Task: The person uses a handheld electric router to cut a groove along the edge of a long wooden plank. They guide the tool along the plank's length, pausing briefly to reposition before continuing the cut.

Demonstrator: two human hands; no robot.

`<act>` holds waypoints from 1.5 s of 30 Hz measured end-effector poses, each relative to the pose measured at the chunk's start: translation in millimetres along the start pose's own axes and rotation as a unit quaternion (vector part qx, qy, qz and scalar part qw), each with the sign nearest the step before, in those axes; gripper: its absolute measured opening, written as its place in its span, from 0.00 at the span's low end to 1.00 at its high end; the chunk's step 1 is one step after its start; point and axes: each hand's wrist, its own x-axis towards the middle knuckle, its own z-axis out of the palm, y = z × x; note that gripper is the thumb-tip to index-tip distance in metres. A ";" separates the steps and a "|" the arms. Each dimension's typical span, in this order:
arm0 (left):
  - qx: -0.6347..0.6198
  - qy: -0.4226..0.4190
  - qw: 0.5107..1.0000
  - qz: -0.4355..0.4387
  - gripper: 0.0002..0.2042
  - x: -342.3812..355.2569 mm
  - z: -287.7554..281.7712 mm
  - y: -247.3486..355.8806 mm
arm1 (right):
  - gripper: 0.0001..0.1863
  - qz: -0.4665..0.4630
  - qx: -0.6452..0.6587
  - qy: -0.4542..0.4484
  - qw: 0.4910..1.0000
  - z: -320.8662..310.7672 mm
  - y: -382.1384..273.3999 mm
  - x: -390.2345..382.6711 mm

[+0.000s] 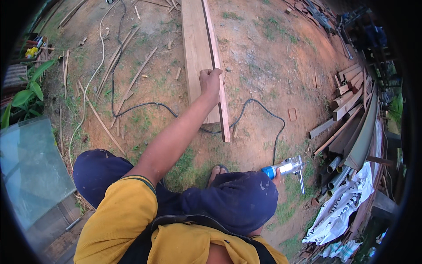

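Observation:
My left arm reaches forward, and my left hand [211,84] is closed round the edge of a long, narrow wooden strip [224,119]. This strip runs away from me along the right side of a wide, pale wooden board [196,48]. Low on the right, beside my knee, my right hand [277,177] grips a blue and silver trim router [286,167] with a clear base. Only a few fingers of that hand show; my knee hides the rest. A black cord [281,125] runs from the router across the ground and passes by the board's near end.
Thin wood offcuts [103,119] and a pale cable [94,72] lie on the dirt at left. Near the left edge leans a glass-like sheet [35,171]. Stacked timber [347,105], metal pipes [336,176] and a white plastic sack [336,211] line the right side.

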 end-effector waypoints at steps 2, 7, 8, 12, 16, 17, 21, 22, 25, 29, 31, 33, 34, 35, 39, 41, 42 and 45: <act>0.004 -0.005 1.000 -0.001 0.15 0.2 -2.2 1.8 | 0.20 -0.009 -0.067 0.029 0.997 2.7 -1.3 1.3; -0.001 -0.007 0.999 -0.034 0.13 -4.2 -6.2 6.3 | 0.24 -0.032 -0.131 0.067 0.989 6.3 -0.5 1.9; -0.008 -0.009 0.999 -0.038 0.13 -5.5 -6.5 6.4 | 0.25 -0.023 -0.128 0.061 0.990 7.5 -1.8 -1.1; -0.036 -0.033 0.995 -0.085 0.18 -2.9 -10.5 8.2 | 0.29 -0.072 -0.273 0.125 0.951 21.0 -11.1 -17.8; -0.093 -0.122 0.981 -0.120 0.22 3.0 -18.4 3.9 | 0.30 -0.068 -0.313 0.129 0.939 23.8 -13.6 -30.4; -0.094 -0.134 0.979 -0.123 0.23 4.6 -19.7 1.3 | 0.30 -0.070 -0.311 0.124 0.940 20.3 -13.5 -32.1; -0.113 -0.155 0.973 -0.132 0.27 11.9 -24.3 -10.1 | 0.28 -0.081 -0.273 0.086 0.955 9.4 -11.3 -41.5; -0.113 -0.164 0.972 -0.128 0.27 13.9 -25.9 -11.9 | 0.27 -0.169 -0.338 0.129 0.917 12.1 -11.3 -47.7; -0.098 -0.161 0.973 -0.130 0.28 19.2 -34.2 -12.4 | 0.22 -0.367 -0.431 0.148 0.811 40.8 -19.6 -81.5; -0.073 -0.157 0.976 -0.129 0.28 18.1 -47.2 -10.4 | 0.21 -0.296 -0.254 -0.097 0.916 113.0 -77.1 -150.6; -0.039 -0.159 0.981 -0.104 0.27 19.1 -47.4 -13.4 | 0.29 -0.236 -0.197 -0.240 0.921 146.4 -106.8 -191.7; -0.011 -0.128 0.987 -0.099 0.22 18.6 -43.1 -16.3 | 0.35 -0.190 -0.259 -0.356 0.878 168.1 -150.9 -233.1; 0.019 -0.146 0.985 -0.086 0.19 16.9 -41.8 -17.2 | 0.37 -0.195 -0.314 -0.396 0.840 180.7 -170.0 -243.6; 0.052 -0.142 0.986 -0.067 0.17 16.3 -40.0 -17.6 | 0.38 -0.191 -0.384 -0.444 0.787 194.4 -185.2 -249.2; 0.101 -0.139 0.984 -0.055 0.12 15.3 -36.3 -17.7 | 0.34 -0.334 -0.552 -0.402 0.650 231.0 -205.5 -266.6; 0.099 -0.135 0.984 -0.053 0.10 13.7 -36.2 -19.0 | 0.32 -0.344 -0.509 -0.387 0.688 239.1 -212.2 -258.6; 0.113 -0.130 0.983 -0.061 0.10 12.2 -37.4 -18.8 | 0.30 -0.322 -0.512 -0.384 0.698 240.2 -217.5 -256.7; 0.115 -0.128 0.981 -0.088 0.10 13.9 -36.1 -15.5 | 0.30 -0.261 -0.519 -0.433 0.690 244.6 -234.9 -256.0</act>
